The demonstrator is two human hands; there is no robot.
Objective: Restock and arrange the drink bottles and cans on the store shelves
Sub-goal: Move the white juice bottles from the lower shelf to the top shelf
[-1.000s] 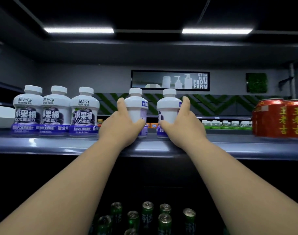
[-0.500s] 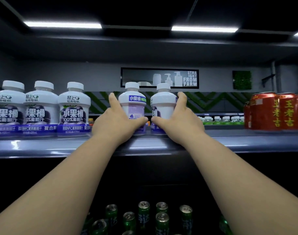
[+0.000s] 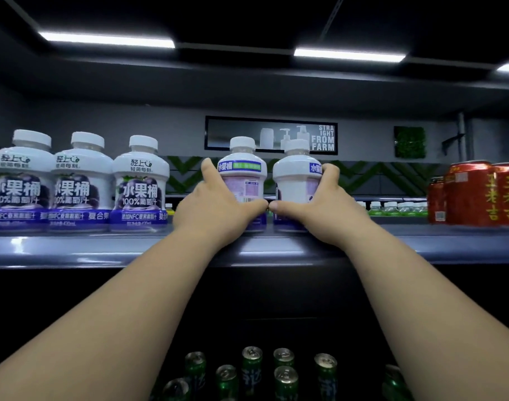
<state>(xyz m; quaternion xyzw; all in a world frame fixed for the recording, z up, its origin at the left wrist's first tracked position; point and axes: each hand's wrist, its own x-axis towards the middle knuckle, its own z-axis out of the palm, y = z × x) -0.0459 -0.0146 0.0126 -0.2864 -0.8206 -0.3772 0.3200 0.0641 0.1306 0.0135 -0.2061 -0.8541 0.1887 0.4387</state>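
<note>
Two white grape-juice bottles stand side by side on the grey shelf (image 3: 74, 250). My left hand (image 3: 215, 209) grips the left bottle (image 3: 243, 175), whose back label faces me. My right hand (image 3: 322, 209) grips the right bottle (image 3: 295, 178), its label turned partly sideways. My thumbs nearly touch between the two bottles. Three matching bottles (image 3: 79, 183) stand in a row at the left with their front labels facing out.
Red cans (image 3: 475, 195) stand at the shelf's right end. Several green cans (image 3: 251, 366) sit on a lower level below the shelf. A gap lies between the held bottles and the red cans. A sign (image 3: 272, 136) hangs on the far wall.
Both held bottles have been rotated on the shelf, so their labels face differently. My fingers have wrapped further round them, and my thumbs have come closer together.
</note>
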